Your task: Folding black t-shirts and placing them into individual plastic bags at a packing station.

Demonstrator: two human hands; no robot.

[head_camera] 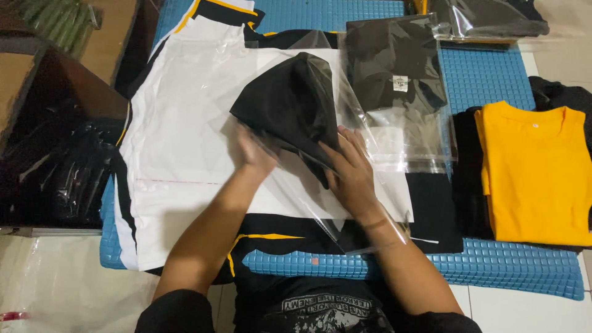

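A: Where was the black shirt (290,105)?

B: Bunched inside a clear bag (364,132), lying on the white jersey (185,123) over the blue mat (493,80), just ahead of both hands.

A: And the hands?

B: Left hand (254,151) spread flat at the shirt's lower left edge. Right hand (351,172) spread too, pressing the bag at the lower right.

A: Long axis?

B: It ran up and away, tilted left. The 2 hands looked equally near.

A: Beside them?

B: A bagged black shirt (394,68), then a yellow shirt (533,166) at right.
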